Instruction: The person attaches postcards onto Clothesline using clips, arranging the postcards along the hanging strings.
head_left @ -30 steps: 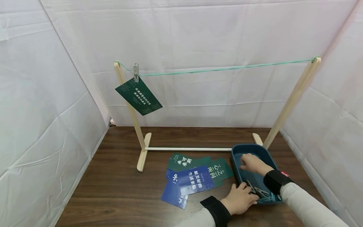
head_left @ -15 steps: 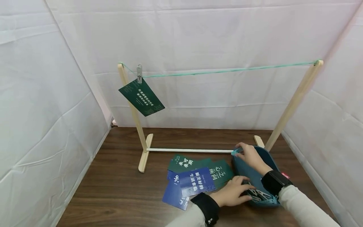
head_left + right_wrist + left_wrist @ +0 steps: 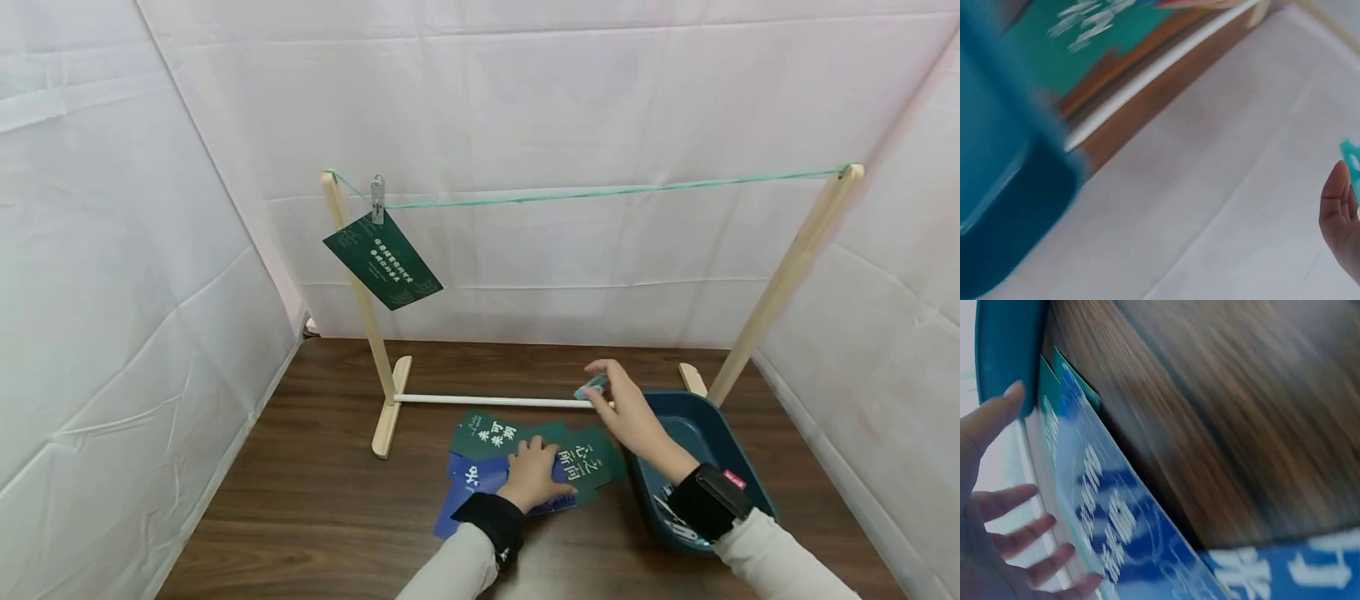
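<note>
My right hand (image 3: 630, 412) pinches a teal clothespin (image 3: 592, 386) between thumb and fingers, left of the blue tray and near the white bar. In the right wrist view, part of that clothespin (image 3: 1354, 161) shows at the right edge. Over the loose cards lies my left hand (image 3: 531, 477), fingers spread and relaxed, covering much of a blue card. The left wrist view shows its fingers beside a blue card (image 3: 1119, 512) with white characters. Several green cards (image 3: 491, 437) and blue cards (image 3: 476, 479) overlap in a pile on the table.
A wooden rack carries a green string (image 3: 600, 193) between two posts. From it a clear clip (image 3: 378, 200) holds a tilted green card (image 3: 384, 265). A white bar (image 3: 487, 401) joins the feet. The blue tray (image 3: 686, 421) at right contains more clothespins, partly behind my wrist.
My right hand has come out of the tray with a teal clothespin, moving left. My left hand has shifted left from the tray's near edge onto the cards.
</note>
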`<action>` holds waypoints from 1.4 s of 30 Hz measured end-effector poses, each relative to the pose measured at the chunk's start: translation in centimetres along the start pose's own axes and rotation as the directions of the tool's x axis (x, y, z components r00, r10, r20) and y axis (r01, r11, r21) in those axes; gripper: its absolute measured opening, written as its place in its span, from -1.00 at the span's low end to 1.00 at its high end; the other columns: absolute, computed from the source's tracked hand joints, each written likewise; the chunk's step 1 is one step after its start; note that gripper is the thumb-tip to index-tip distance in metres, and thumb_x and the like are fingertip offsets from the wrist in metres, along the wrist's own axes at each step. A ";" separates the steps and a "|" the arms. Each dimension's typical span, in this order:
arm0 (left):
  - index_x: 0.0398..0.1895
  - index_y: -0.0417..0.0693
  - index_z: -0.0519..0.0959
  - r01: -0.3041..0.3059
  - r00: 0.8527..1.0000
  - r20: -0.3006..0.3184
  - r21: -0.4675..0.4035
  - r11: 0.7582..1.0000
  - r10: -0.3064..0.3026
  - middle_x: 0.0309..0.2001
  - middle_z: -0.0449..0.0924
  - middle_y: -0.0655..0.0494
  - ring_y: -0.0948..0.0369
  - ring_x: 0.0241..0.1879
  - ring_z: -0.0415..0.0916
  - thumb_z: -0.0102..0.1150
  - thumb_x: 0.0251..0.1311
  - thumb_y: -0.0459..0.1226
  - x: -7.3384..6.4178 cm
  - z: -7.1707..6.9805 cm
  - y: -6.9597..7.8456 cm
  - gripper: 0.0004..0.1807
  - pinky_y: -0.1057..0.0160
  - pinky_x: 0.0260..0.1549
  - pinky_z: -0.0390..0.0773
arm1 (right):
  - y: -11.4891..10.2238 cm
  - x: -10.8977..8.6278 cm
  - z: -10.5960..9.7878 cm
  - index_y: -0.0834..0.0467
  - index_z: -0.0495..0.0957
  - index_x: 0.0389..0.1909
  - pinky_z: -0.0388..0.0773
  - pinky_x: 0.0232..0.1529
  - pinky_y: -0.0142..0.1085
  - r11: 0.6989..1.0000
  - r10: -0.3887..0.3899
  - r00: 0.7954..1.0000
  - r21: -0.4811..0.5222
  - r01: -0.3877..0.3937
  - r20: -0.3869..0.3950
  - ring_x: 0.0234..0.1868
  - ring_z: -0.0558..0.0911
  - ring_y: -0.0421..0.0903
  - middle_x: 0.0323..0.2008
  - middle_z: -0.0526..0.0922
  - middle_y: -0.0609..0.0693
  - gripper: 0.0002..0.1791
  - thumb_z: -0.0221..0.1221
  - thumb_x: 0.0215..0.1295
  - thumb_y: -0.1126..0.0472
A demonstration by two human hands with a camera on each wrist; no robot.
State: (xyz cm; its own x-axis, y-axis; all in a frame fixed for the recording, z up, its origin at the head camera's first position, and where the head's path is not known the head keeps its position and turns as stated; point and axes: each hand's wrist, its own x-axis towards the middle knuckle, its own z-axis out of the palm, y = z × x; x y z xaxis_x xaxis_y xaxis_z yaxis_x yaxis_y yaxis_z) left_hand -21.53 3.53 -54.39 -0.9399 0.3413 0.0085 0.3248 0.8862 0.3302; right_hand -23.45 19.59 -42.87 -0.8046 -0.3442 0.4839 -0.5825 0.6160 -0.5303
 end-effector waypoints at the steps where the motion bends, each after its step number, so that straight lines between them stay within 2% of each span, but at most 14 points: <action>1: 0.23 -0.02 0.42 0.020 1.000 0.024 0.020 1.000 -0.020 0.07 0.41 -0.05 -0.04 0.04 0.36 0.39 -0.18 0.22 0.0 0.1 -0.3 -0.11 -0.09 -0.10 0.46 | -0.5 0.1 0.2 0.27 0.32 0.10 0.54 -0.31 -0.27 0.999 -0.026 1.000 0.045 0.027 -0.016 -0.31 0.54 -0.11 -0.21 0.51 0.11 -0.63 0.12 0.33 0.27; 2: 0.27 -0.04 0.38 0.038 0.998 0.051 0.028 0.999 -0.039 0.11 0.39 -0.07 -0.05 0.07 0.34 0.41 -0.25 0.24 0.0 0.0 -0.5 -0.02 -0.09 -0.08 0.44 | 1.2 0.0 1.5 0.24 0.32 0.14 0.56 -0.24 -0.26 0.991 -0.071 0.997 0.116 0.074 -0.031 -0.26 0.57 -0.10 -0.19 0.54 0.09 -0.56 0.16 0.30 0.25; 6: 0.40 -0.08 0.19 0.110 0.983 0.145 0.027 0.994 -0.113 0.29 0.24 -0.13 -0.08 0.25 0.20 0.47 -0.37 0.25 -0.3 -0.5 -1.0 0.21 -0.10 0.09 0.32 | 2.6 -0.2 4.2 0.19 0.37 0.20 0.56 -0.10 -0.40 0.924 -0.217 0.969 0.296 0.242 -0.117 -0.04 0.60 -0.19 -0.01 0.57 -0.01 -0.44 0.27 0.15 0.32; 8: 0.39 -0.14 0.18 0.146 0.981 0.132 -0.014 0.989 -0.143 0.33 0.18 -0.18 -0.10 0.29 0.15 0.49 -0.34 0.21 -0.4 -0.9 -1.3 0.21 -0.13 0.13 0.29 | 1.1 -0.3 4.3 0.17 0.39 0.20 0.55 -0.07 -0.44 0.886 -0.275 0.953 0.350 0.303 -0.128 0.02 0.59 -0.20 0.04 0.57 -0.02 -0.46 0.25 0.17 0.34; 9: 0.38 -0.17 0.18 0.169 0.979 0.119 -0.042 0.985 -0.163 0.34 0.15 -0.22 -0.13 0.31 0.12 0.49 -0.33 0.19 -0.4 -1.0 -1.4 0.19 -0.15 0.15 0.27 | -1.4 -0.2 3.4 0.17 0.42 0.17 0.58 -0.13 -0.44 0.889 -0.279 0.951 0.339 0.309 -0.134 -0.02 0.61 -0.20 0.02 0.58 -0.01 -0.46 0.26 0.13 0.38; 11: 0.37 -0.24 0.18 0.220 0.974 0.082 -0.083 0.972 -0.213 0.36 0.11 -0.30 -0.19 0.33 0.09 0.47 -0.26 0.17 -0.4 -1.2 -1.8 0.16 -0.19 0.16 0.25 | -3.8 -0.3 2.8 0.13 0.43 0.18 0.59 -0.13 -0.43 0.874 -0.299 0.944 0.358 0.329 -0.137 -0.05 0.63 -0.19 -0.01 0.59 0.01 -0.48 0.25 0.16 0.36; 13: 0.38 -0.27 0.15 0.278 0.960 0.047 -0.102 0.955 -0.275 0.37 0.07 -0.37 -0.26 0.34 0.05 0.45 -0.23 0.16 -0.3 -1.3 -2.1 0.16 -0.23 0.16 0.24 | -6.6 -0.2 1.8 0.07 0.45 0.16 0.62 -0.16 -0.37 0.879 -0.277 0.952 0.365 0.305 -0.128 -0.10 0.65 -0.16 -0.07 0.61 0.03 -0.51 0.25 0.18 0.30; 16: 0.42 -0.25 0.07 0.373 0.928 0.038 -0.133 0.918 -0.371 0.38 -0.01 -0.45 -0.36 0.37 -0.08 0.49 -0.27 0.13 -0.3 -1.4 -2.5 0.23 -0.33 0.20 0.14 | -6.8 -0.2 2.5 0.06 0.45 0.18 0.59 -0.16 -0.44 0.872 -0.295 0.943 0.361 0.332 -0.155 -0.08 0.63 -0.23 -0.05 0.61 -0.03 -0.51 0.24 0.20 0.27; 19: 0.46 -0.18 0.01 0.441 0.897 0.063 -0.152 0.884 -0.437 0.39 -0.06 -0.46 -0.41 0.38 -0.19 0.56 -0.40 0.09 -0.6 -1.6 -2.8 0.33 -0.42 0.21 0.02 | -7.3 -0.6 2.9 0.10 0.46 0.15 0.57 -0.15 -0.45 0.896 -0.300 0.944 0.300 0.328 -0.136 -0.10 0.60 -0.23 -0.07 0.61 -0.03 -0.52 0.25 0.17 0.29; 22: 0.47 -0.15 -0.01 0.466 0.885 0.076 -0.114 0.877 -0.460 0.38 0.02 -0.42 -0.38 0.37 -0.08 0.59 -0.49 0.09 -0.6 -1.7 -3.1 0.39 -0.39 0.19 0.11 | -7.8 -1.1 3.0 0.11 0.49 0.11 0.55 -0.17 -0.43 0.932 -0.273 0.957 0.218 0.288 -0.097 -0.16 0.59 -0.19 -0.14 0.62 -0.02 -0.53 0.28 0.13 0.29; 28: 0.36 -0.21 0.20 0.427 0.903 0.044 0.016 0.904 -0.427 0.22 0.29 -0.33 -0.23 0.22 0.24 0.62 -0.55 0.09 -0.4 -1.8 -4.2 0.28 -0.25 0.04 0.35 | -5.7 -1.8 4.7 -0.01 0.44 0.18 0.54 -0.10 -0.43 0.913 -0.284 0.955 0.278 0.298 -0.089 -0.09 0.58 -0.23 -0.06 0.60 -0.09 -0.52 0.23 0.21 0.16; 36: -0.16 -0.22 0.62 0.384 0.921 -0.074 0.012 0.923 -0.382 -0.10 0.49 -0.27 -0.14 -0.06 0.33 0.60 -0.48 0.07 -1.2 -3.9 -6.6 -0.24 -0.13 -0.07 0.37 | -6.4 -1.6 3.9 0.04 0.45 0.18 0.56 -0.16 -0.42 0.906 -0.278 0.953 0.296 0.301 -0.119 -0.11 0.58 -0.26 -0.08 0.61 -0.09 -0.50 0.25 0.18 0.22; 39: -0.30 -0.25 0.63 0.310 0.942 -0.125 -0.029 0.950 -0.311 -0.26 0.58 -0.23 -0.11 -0.22 0.44 0.51 -0.28 0.03 -1.7 -5.6 -7.1 -0.42 -0.06 -0.23 0.49 | -7.1 -1.5 3.0 0.08 0.50 0.10 0.60 -0.23 -0.35 0.930 -0.230 0.965 0.265 0.256 -0.125 -0.19 0.62 -0.21 -0.19 0.65 -0.02 -0.51 0.30 0.09 0.31; 42: -0.17 -0.27 0.56 0.166 0.972 -0.149 -0.111 0.980 -0.182 -0.34 0.63 -0.19 -0.10 -0.35 0.57 0.32 0.05 -0.07 -2.1 -7.3 -7.6 -0.55 0.00 -0.42 0.55 | -7.1 -1.4 2.4 0.18 0.53 0.03 0.63 -0.28 -0.30 0.946 -0.192 0.971 0.235 0.221 -0.141 -0.26 0.64 -0.12 -0.27 0.68 0.03 -0.51 0.34 0.00 0.41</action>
State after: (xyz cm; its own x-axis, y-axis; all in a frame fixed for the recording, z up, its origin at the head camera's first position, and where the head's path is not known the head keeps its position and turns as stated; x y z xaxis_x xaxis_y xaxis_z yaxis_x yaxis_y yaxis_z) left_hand -22.83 -6.20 -50.08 -0.9883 0.1240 0.0890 0.1504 0.8901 0.4301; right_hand -18.47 14.00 -41.41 -0.6531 -0.3530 0.6700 -0.7567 0.3404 -0.5582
